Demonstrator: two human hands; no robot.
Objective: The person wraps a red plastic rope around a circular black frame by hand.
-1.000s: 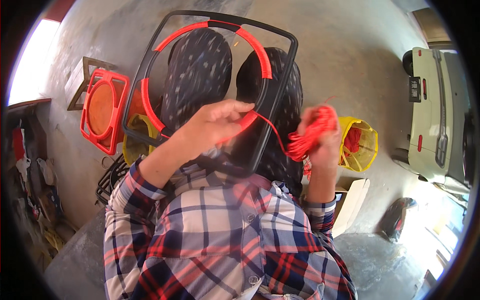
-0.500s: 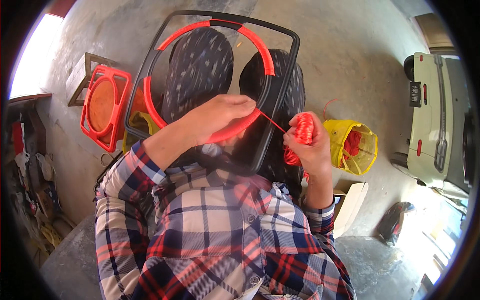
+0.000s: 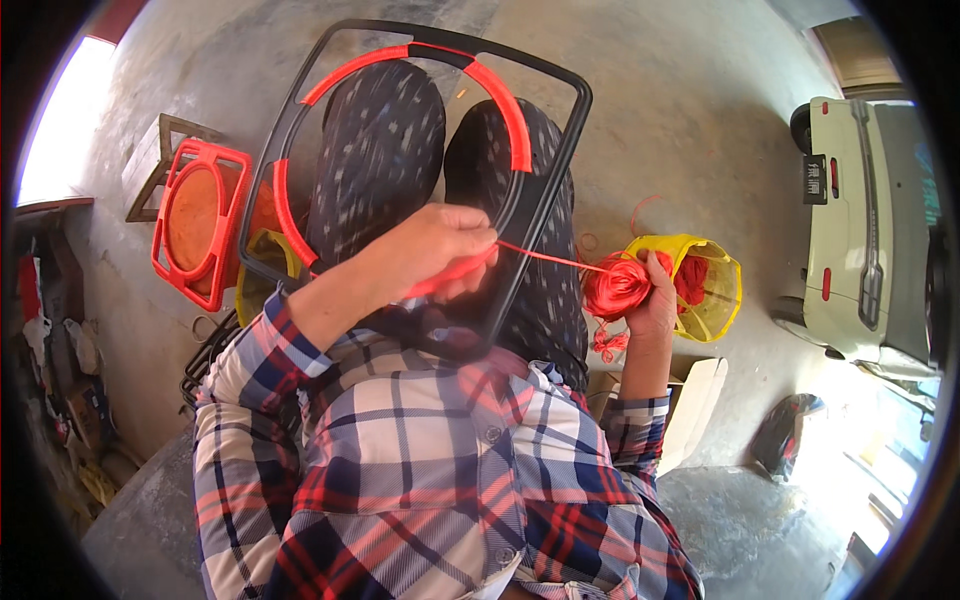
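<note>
A black frame (image 3: 572,120) with a round inner ring rests across my lap. Shiny red cord is wound tightly over several stretches of the ring (image 3: 507,110), with black showing between them. My left hand (image 3: 445,245) is closed around the near part of the ring, its thumb and fingers pinching where the wrapping ends. From there a taut strand of red cord (image 3: 545,257) runs right to a bundle of red cord (image 3: 612,287). My right hand (image 3: 652,300) grips this bundle from its right side. Loose red loops hang below it.
A yellow basket (image 3: 728,300) holding red cord stands to the right. At left, a red wrapped frame (image 3: 160,235) leans by a wooden stool (image 3: 145,170). An open cardboard box (image 3: 695,410) sits near my right elbow, and a pale green vehicle (image 3: 840,220) stands farther right.
My right hand has moved slightly right and turned, showing the bundle's face, and the strand is longer and flatter. My left hand has shifted slightly down and left along with the frame.
</note>
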